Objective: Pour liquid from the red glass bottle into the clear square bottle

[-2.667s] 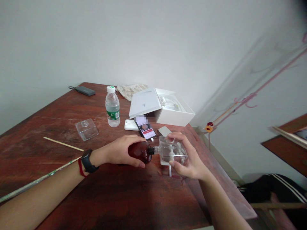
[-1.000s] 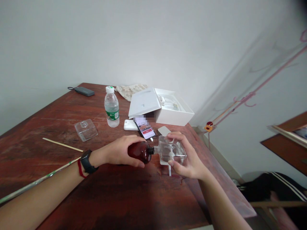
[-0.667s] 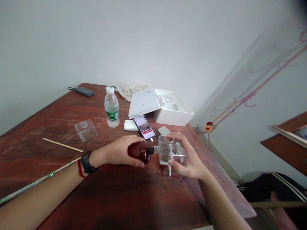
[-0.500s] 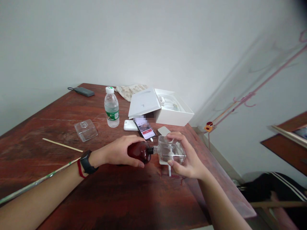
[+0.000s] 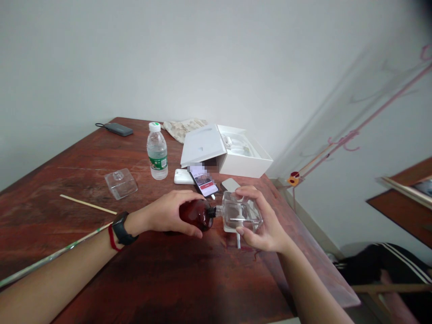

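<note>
My left hand (image 5: 167, 212) is wrapped round a dark red-brown round bottle (image 5: 195, 213) lying on its side, its black neck pointing right. The neck meets the mouth of a clear square glass bottle (image 5: 241, 213), which my right hand (image 5: 265, 225) grips with thumb on top and fingers underneath. A thin white tube (image 5: 238, 240) pokes down below the clear bottle. Both bottles are held just above the red-brown wooden table (image 5: 162, 279). A black watch and red string sit on my left wrist.
Behind the hands lie a phone (image 5: 203, 182) with a lit screen, a white power bank (image 5: 184, 176), an open white box (image 5: 226, 150) and a water bottle (image 5: 157, 152). A clear square cap (image 5: 121, 183), a wooden stick (image 5: 88, 204) and a long rod (image 5: 50, 257) lie to the left.
Almost nothing has moved. Both hands keep the two bottles joined neck to neck in the same place; the clear bottle has tipped very slightly.
</note>
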Motion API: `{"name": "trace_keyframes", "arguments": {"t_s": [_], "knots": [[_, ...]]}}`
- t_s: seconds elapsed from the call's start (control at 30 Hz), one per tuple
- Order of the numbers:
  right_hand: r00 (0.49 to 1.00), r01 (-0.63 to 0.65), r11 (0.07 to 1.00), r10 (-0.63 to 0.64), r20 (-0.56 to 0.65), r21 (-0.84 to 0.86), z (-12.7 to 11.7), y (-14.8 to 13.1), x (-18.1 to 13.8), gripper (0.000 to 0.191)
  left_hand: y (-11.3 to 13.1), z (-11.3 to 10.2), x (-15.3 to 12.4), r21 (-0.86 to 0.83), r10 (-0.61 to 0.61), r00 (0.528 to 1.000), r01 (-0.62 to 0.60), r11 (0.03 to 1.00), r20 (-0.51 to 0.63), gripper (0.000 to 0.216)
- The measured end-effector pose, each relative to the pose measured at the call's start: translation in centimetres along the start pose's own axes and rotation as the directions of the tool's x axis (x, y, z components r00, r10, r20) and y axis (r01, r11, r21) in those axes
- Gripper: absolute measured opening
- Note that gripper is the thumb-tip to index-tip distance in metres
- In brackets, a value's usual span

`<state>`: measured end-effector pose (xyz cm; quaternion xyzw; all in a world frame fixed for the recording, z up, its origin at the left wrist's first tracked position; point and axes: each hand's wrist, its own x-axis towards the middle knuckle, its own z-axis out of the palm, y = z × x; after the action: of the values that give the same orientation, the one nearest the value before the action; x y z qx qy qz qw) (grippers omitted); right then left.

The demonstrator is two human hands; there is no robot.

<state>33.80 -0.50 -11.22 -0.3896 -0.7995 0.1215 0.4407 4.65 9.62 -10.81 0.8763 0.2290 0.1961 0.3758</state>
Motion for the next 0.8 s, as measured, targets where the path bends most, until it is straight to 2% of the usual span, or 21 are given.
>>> {"name": "trace_keyframes", "arguments": {"t_s": [0.53,0.8], "knots": [[0.999,0.034,0.999,-0.034,0.009,-0.010,-0.5,-0.6,0.7,0.063,0.4,0.2,-0.2,-0.089,-0.027,0.999,0.024,0.996,-0.029,0.076],[0.998,0.043,0.999,-0.042,0.045,-0.021,-0.8,-1.1,2.4,0.061,0.3,0.1,-0.3,-0.251,0.017,1.000,-0.020,0.968,-0.014,0.069]]}}
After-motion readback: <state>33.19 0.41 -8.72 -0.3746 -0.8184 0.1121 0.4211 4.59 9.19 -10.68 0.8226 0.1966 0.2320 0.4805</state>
